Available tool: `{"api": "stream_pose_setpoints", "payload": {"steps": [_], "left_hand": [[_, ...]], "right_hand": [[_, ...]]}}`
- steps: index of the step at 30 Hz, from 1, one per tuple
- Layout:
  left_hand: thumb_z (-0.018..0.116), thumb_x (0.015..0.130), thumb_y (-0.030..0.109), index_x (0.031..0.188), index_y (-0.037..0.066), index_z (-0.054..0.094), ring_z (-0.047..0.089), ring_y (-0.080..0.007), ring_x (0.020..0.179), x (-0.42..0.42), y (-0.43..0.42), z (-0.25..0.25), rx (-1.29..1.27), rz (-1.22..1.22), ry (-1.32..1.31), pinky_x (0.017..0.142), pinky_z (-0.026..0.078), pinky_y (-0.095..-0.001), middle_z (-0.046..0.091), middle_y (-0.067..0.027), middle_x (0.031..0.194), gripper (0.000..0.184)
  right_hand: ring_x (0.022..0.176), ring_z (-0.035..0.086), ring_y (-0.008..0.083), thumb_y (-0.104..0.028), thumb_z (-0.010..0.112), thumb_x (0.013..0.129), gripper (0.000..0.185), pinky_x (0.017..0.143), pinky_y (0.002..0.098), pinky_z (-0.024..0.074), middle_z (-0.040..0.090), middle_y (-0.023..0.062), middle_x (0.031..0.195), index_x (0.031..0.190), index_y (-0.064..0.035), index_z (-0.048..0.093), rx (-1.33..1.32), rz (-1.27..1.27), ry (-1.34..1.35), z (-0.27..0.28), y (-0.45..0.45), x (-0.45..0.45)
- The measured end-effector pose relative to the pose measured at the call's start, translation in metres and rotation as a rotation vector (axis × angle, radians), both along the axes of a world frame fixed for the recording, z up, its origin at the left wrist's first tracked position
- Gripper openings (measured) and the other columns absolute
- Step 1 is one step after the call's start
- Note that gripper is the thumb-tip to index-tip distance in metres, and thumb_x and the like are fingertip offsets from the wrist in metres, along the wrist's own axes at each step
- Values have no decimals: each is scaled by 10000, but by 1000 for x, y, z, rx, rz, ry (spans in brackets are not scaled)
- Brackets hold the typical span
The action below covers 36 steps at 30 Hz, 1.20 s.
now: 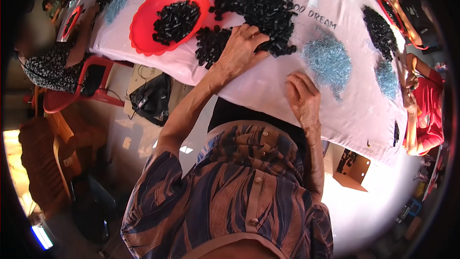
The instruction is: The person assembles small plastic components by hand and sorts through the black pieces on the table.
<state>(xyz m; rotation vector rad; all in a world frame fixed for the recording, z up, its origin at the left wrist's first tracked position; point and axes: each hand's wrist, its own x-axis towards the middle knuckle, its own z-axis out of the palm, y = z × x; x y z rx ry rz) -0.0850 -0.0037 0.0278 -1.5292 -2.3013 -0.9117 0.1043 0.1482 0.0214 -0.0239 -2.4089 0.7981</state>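
Note:
My left hand (pixel 239 50) reaches over the near edge of a pile of small black plastic pieces (pixel 261 7). Its fingers are bent and apart, the thumb is spread away, and the fingertips touch the pieces. To its left lies a smaller cluster of the same pieces (pixel 211 46). My right hand (pixel 304 98) hovers at the table's near side with its fingers curled together; what they hold, if anything, is hidden. Beside it spreads a heap of thin silvery metal pins (pixel 328 60). A red scalloped basin (pixel 143 22) at the left holds more black pieces (pixel 177 22).
A pink printed cloth (pixel 273 89) covers the table. A person in red (pixel 424 110) works at the right, near other black and silvery piles. Another person in patterned clothes (pixel 52 70) sits left by a red chair (pixel 98 84). A cardboard box (pixel 352 170) stands below the table.

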Motion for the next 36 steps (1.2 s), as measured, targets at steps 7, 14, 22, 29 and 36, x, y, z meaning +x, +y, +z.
{"api": "stream_pose_setpoints", "payload": {"steps": [7,14,22,29,36], "left_hand": [[751,699,126,1054,65,616,530,-338,1026,3,4,-3,34,27,63,933,404,-447,573,-133,1002,385],[726,696,109,1039,67,623,515,-300,958,4,4,-3,83,22,113,902,394,-431,563,-97,948,361],[710,728,143,1024,72,645,502,-298,1010,5,5,-11,92,25,131,905,395,-436,554,-98,988,311],[697,722,151,953,72,635,492,-291,968,7,6,-14,145,52,194,881,400,-413,526,-89,926,252],[685,725,123,934,70,629,496,-281,953,9,7,-16,170,83,162,873,398,-401,527,-80,898,223]], "right_hand": [[925,634,336,46,658,734,199,759,409,537,636,138,983,919,-27,655,29,14,37,3,3,0],[861,638,335,27,658,763,178,736,392,530,632,130,955,935,-16,646,-1,29,37,8,-1,1],[864,640,344,16,666,771,164,753,399,529,636,140,959,929,-23,649,-25,12,45,5,-2,0],[855,635,349,2,636,805,119,766,408,525,635,152,955,924,-1,647,2,26,10,8,-4,-1],[872,640,358,32,604,817,137,791,401,523,643,176,977,948,29,644,-23,46,-16,10,-6,0]]}}
